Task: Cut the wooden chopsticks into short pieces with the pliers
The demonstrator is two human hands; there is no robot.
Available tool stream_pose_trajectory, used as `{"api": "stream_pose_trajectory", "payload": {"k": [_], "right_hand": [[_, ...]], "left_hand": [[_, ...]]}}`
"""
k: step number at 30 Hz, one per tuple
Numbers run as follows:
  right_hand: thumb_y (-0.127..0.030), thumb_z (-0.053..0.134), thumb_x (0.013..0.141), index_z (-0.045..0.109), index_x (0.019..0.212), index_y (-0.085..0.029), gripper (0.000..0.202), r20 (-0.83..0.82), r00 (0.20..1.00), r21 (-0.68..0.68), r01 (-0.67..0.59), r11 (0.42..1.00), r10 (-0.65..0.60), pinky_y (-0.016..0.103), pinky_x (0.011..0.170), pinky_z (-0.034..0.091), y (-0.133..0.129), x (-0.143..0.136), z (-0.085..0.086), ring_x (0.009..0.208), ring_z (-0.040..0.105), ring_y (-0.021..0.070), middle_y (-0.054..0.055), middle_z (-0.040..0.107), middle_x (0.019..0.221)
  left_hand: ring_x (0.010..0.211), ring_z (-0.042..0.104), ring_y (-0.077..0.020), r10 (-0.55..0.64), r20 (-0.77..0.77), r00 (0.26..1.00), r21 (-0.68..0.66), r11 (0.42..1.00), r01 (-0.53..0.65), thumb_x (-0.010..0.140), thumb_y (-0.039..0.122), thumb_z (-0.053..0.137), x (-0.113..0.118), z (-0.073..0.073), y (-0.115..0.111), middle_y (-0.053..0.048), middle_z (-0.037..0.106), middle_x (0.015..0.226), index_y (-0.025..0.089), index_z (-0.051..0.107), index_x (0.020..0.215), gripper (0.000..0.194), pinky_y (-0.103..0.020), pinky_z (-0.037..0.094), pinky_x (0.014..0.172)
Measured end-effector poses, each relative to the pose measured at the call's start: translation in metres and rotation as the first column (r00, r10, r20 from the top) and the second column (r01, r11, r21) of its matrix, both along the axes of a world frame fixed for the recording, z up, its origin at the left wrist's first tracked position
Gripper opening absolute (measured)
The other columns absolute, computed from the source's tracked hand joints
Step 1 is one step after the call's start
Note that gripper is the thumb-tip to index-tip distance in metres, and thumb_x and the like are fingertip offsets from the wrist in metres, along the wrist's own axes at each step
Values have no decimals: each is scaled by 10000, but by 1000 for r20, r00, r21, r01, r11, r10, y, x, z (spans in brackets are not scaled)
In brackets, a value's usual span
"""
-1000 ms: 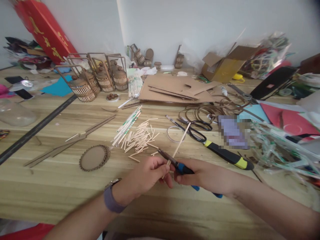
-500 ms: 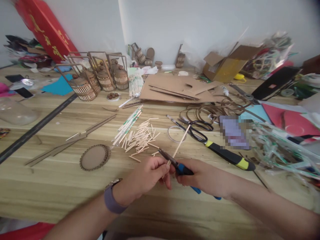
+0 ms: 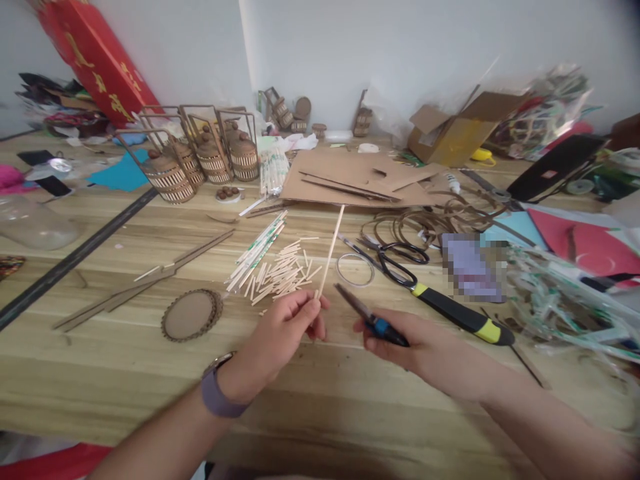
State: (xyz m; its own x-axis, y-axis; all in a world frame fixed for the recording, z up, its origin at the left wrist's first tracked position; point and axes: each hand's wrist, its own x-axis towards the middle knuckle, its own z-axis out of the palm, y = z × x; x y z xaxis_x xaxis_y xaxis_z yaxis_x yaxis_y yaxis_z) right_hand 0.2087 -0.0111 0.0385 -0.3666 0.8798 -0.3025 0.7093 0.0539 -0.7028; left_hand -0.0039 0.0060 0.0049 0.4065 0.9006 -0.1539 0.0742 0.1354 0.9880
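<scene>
A thin pale wooden stick (image 3: 332, 252) rises from the pinched fingers of my left hand (image 3: 293, 319), which is just in front of a pile of short cut sticks (image 3: 283, 272). My right hand (image 3: 407, 343) is wrapped round blue-and-black handled pliers (image 3: 381, 327), their narrow dark jaws pointing up and left, apart from the stick. Behind the pile lie longer wrapped sticks (image 3: 259, 248). A thin ring (image 3: 371, 270) rests right of the held stick.
Black-handled scissors (image 3: 397, 267) and a black-and-yellow tool (image 3: 450, 312) lie at the right. Round scalloped cardboard pieces (image 3: 190, 315) are at the left. Farther back stand small basket models (image 3: 173, 177), cardboard sheets (image 3: 325, 173) and an open box (image 3: 450, 137).
My left hand has moved left and slightly up with the stick, which now stands more upright. My right hand has shifted right, and the pliers have come away from the stick.
</scene>
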Motion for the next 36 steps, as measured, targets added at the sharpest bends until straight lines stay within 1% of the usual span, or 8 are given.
{"api": "stream_pose_trajectory", "payload": {"k": [2, 5, 8, 14, 25, 28, 31, 36], "right_hand": [[-346, 479, 890, 597, 946, -204, 193, 51, 995, 264, 66, 962, -82, 343, 708, 509, 0, 3, -5, 797, 636, 227, 65, 679, 856], [-266, 471, 906, 543, 1057, -201, 180, 14, 995, 643, 67, 763, -99, 404, 893, 476, 4, 1, -15, 1101, 579, 269, 145, 613, 1163], [-208, 487, 900, 519, 1119, -196, 222, 63, 997, 749, -18, 662, -44, 416, 954, 447, 10, -6, -25, 1230, 498, 283, 169, 515, 1333], [-284, 465, 918, 554, 920, -175, 141, 269, 945, 723, -69, 687, -187, 333, 620, 454, 11, -16, -40, 730, 599, 244, 95, 617, 846], [-299, 505, 884, 543, 798, -187, 146, 445, 842, 725, -138, 675, -305, 329, 612, 355, 3, -28, -41, 653, 554, 237, 91, 606, 770], [-294, 491, 886, 522, 792, -196, 139, 290, 938, 655, -49, 754, -192, 314, 615, 387, 10, -19, -34, 677, 559, 225, 78, 607, 782], [-333, 462, 903, 488, 772, -220, 176, 38, 995, 493, 61, 868, -92, 264, 586, 408, 17, -3, -24, 634, 545, 174, 8, 578, 701], [-324, 482, 901, 522, 837, -215, 133, -36, 999, 411, 40, 911, -27, 257, 605, 439, 14, 2, -17, 655, 573, 163, 13, 624, 732]], "left_hand": [[616, 519, -131, -22, -112, 993, 41, 999, 26, 935, 394, 422, -1, 0, 1, 24, 573, 614, 168, 578, 866, 283, -249, 392, 642], [604, 513, -134, -115, -308, 944, 117, 981, 158, 959, 357, 375, 0, -1, -1, 25, 566, 609, 176, 573, 840, 293, -250, 372, 632], [647, 536, -153, -79, -470, 879, 246, 945, 216, 972, 317, 344, 3, -3, -5, 2, 579, 666, 183, 550, 814, 292, -261, 358, 630], [774, 603, -240, 72, -718, 693, 392, 863, 317, 979, 286, 318, 7, -5, -12, -94, 665, 836, 180, 584, 905, 295, -325, 382, 690], [839, 594, -254, 143, -732, 666, 417, 867, 272, 955, 259, 352, 9, -6, -15, -119, 662, 853, 179, 620, 939, 280, -355, 411, 776], [730, 572, -212, 12, -653, 757, 352, 890, 289, 965, 306, 347, 4, -2, -9, -71, 630, 758, 182, 585, 834, 298, -309, 393, 685], [606, 527, -149, -200, -393, 897, 171, 943, 285, 974, 405, 334, -2, 1, -2, 8, 572, 619, 195, 550, 836, 331, -257, 380, 622], [647, 542, -140, -178, -89, 980, -97, 981, 170, 921, 478, 433, 1, 1, 2, -28, 681, 685, 168, 565, 853, 344, -245, 388, 634]]}}
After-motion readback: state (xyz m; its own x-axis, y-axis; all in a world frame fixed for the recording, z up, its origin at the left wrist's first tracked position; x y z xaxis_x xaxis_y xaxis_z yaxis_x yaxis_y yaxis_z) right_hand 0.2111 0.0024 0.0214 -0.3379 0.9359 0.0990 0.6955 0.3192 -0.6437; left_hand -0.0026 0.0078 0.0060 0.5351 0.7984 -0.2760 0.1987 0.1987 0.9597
